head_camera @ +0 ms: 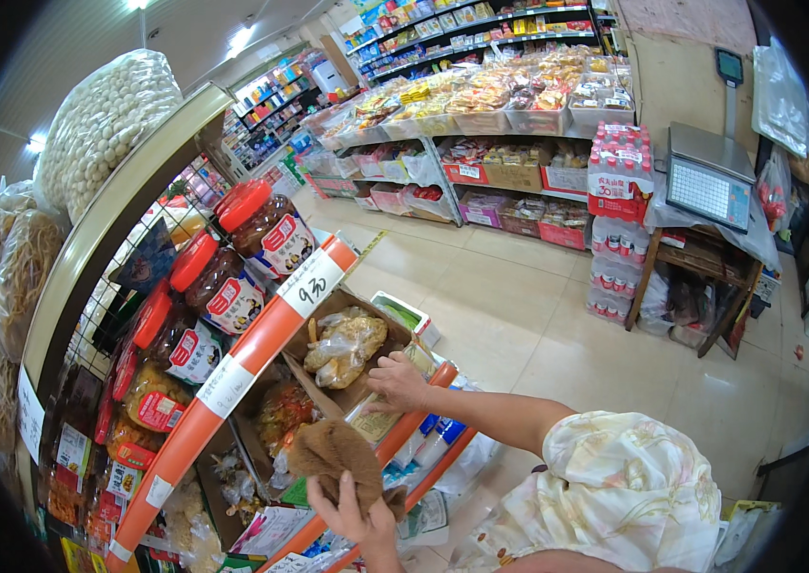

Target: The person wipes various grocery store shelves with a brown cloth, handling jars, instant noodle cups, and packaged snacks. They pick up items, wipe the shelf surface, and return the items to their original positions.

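In my left hand (350, 512) is a bunched brown cloth (336, 455), held above the front of a slanted shelf with an orange rail (415, 433). Farther up the picture, my right hand (397, 383) grips the front edge of a cardboard box (329, 405), its fingers bent over the rim. Inside that box lies a clear plastic bag of yellowish food (345, 347). Next to it, behind the cloth, a bag of reddish pickled food (286, 412) sits in another box. The cloth hides part of this box and of the rail.
Red-lidded jars (225, 283) line the shelf above, behind an orange and white rail (232, 379). Bags of dried goods (25, 279) hang at the left. Across the tiled floor (490, 308) stand snack bins (472, 122), bottle packs (619, 172) and a scale (708, 186) on a wooden stand.
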Demonstrator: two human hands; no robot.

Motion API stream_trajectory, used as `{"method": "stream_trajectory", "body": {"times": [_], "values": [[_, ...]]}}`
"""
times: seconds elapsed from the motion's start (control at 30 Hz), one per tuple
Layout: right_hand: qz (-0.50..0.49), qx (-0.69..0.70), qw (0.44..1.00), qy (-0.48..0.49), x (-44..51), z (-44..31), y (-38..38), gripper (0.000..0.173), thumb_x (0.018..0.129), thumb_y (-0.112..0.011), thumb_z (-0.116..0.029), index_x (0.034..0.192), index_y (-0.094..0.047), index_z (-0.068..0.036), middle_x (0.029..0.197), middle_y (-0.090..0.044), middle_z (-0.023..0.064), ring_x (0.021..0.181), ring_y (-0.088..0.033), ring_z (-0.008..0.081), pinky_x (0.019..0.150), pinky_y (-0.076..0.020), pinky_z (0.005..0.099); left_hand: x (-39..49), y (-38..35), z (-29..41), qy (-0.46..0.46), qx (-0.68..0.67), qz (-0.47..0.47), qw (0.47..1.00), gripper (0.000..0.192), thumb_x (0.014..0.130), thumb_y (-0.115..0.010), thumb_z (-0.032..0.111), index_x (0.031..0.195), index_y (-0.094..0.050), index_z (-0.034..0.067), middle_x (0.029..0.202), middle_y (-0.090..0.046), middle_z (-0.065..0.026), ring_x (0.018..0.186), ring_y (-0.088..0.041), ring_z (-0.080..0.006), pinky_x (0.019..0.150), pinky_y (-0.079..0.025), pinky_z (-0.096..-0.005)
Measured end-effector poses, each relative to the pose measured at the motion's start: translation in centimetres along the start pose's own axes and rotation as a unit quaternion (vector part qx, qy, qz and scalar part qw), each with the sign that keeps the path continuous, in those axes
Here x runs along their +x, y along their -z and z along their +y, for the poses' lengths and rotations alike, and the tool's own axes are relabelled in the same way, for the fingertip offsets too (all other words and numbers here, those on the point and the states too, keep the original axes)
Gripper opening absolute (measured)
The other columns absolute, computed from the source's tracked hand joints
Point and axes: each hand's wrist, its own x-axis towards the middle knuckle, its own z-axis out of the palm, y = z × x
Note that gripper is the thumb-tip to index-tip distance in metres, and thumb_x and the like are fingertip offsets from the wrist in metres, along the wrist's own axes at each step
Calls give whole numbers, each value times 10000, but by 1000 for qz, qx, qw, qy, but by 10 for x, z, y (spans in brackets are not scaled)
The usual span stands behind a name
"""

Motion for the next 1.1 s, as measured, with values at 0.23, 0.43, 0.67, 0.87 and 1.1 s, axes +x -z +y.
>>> {"method": "stream_trajectory", "body": {"times": [0.23, 0.43, 0.67, 0.87, 1.1], "values": [[17, 11, 1000, -2, 0, -1, -2, 474, 700, -591, -588, 607, -513, -130, 645, -446, 6, 678, -424, 179, 650, -325, 338, 9, 1, -6, 36, 62, 31, 997, 345, 835, -566, 46, 1175, -523, 10, 1321, -348, -253, 1163, -427, -390, 950, -347, -457], [19, 15, 1000, 3, 1, 0, 1, 473, 698, -589, -589, 611, -511, -131, 643, -436, 12, 672, -416, 180, 642, -315, 338, 18, -6, -4, 6, 82, 16, 996, 376, 803, -619, -1, 1163, -531, 64, 1310, -319, -287, 1124, -454, -435, 903, -409, -473], [16, 26, 1000, -6, -1, 0, -1, 466, 702, -589, -581, 610, -494, -134, 652, -417, 17, 665, -413, 182, 652, -314, 340, 45, -14, -3, -60, 102, 40, 992, 385, 787, -626, -7, 1156, -542, 66, 1296, -382, -259, 1117, -477, -411, 898, -416, -457], [14, 29, 999, -8, -1, -1, 1, 432, 693, -603, -537, 621, -500, -124, 661, -443, 16, 684, -432, 186, 658, -328, 335, 68, -24, 0, -91, 119, 53, 987, 366, 764, -626, -40, 1121, -574, 20, 1273, -385, -278, 1111, -474, -426, 889, -426, -483], [25, 45, 998, -24, -5, 3, -8, 400, 659, -661, -499, 639, -550, -116, 683, -488, 35, 720, -479, 219, 716, -360, 384, 77, -40, 0, -133, 133, 18, 982, 381, 689, -667, -40, 1063, -613, 12, 1233, -407, -293, 1049, -511, -419, 864, -452, -429]]}}
